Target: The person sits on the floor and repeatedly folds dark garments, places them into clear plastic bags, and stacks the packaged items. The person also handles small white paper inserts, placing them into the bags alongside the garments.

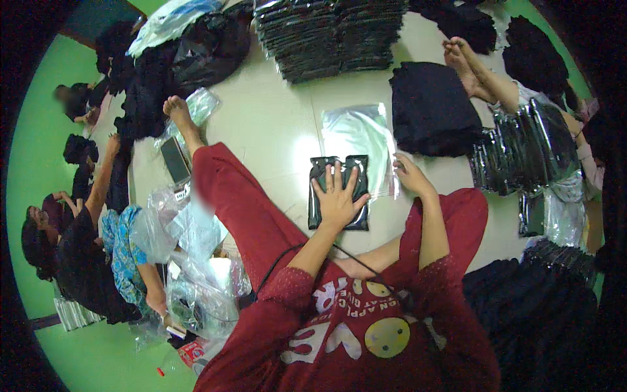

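Observation:
My left hand (337,201) lies flat, fingers spread, on a folded black garment in a clear plastic bag (315,208), which rests on the floor between my legs. Just right of it, my right hand (413,178) is at the edge of some flat clear plastic bags (356,127). Its fingers are slightly bent and apart, and they seem to touch that edge; nothing shows gripped in them. A pile of folded black garments (434,111) sits beyond my right hand.
A tall stack of bagged black garments (330,39) stands ahead. More bagged garments (522,147) lie at the right, by another person's legs (486,75). Loose black cloth (529,300) is at my lower right. Left are a phone-like dark slab (174,160), clear plastic (202,287) and seated people (85,255).

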A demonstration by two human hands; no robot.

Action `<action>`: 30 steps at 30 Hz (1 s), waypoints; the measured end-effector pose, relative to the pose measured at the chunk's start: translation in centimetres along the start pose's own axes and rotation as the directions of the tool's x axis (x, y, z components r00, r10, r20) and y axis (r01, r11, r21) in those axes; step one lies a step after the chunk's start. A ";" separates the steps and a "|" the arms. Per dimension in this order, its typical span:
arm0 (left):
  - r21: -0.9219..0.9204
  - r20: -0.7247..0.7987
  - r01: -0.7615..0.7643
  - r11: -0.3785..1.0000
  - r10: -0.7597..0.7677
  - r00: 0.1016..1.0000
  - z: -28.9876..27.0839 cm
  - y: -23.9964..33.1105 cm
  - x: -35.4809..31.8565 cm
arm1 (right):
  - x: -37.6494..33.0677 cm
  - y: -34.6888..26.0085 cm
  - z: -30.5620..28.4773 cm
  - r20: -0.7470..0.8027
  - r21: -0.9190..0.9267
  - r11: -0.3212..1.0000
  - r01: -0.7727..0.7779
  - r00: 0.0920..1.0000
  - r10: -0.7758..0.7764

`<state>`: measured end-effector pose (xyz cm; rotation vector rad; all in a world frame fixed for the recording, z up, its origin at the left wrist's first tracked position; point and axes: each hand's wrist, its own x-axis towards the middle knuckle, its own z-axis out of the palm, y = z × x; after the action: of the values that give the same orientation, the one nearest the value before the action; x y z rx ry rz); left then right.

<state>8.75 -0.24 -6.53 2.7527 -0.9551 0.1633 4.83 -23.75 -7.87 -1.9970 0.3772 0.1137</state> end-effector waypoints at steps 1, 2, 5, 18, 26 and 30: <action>0.000 0.036 0.006 1.000 -0.006 0.999 0.3 0.0 -0.3 | 0.1 -0.3 0.1 0.008 -0.089 0.996 -0.017 1.000 0.018; 0.016 -0.006 0.000 1.000 0.000 1.000 0.4 0.0 -0.4 | -0.3 -0.5 -0.2 0.054 -0.008 1.000 0.021 0.998 -0.020; -0.026 0.077 0.024 0.999 -0.022 0.997 0.3 -0.1 -0.1 | -1.0 -1.1 -0.5 -0.034 0.025 0.997 0.078 0.996 -0.077; -0.622 -0.338 0.232 0.748 -0.524 0.782 -14.0 -12.4 -8.2 | -3.0 -2.0 -3.2 0.004 0.114 0.992 0.048 0.999 -0.049; -0.425 -0.406 0.703 0.570 -0.815 0.414 -18.1 -23.6 -22.4 | -1.5 0.3 -0.3 0.128 0.130 0.990 0.052 0.989 -0.068; -0.253 -0.526 0.864 0.434 -0.812 0.254 -14.7 -27.2 -22.5 | -1.8 -0.2 -0.2 0.110 0.026 0.999 0.041 0.993 -0.043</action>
<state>7.64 37.55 -0.93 2.5532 0.7816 0.8032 3.15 -23.50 -7.15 -1.9648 0.2646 0.1914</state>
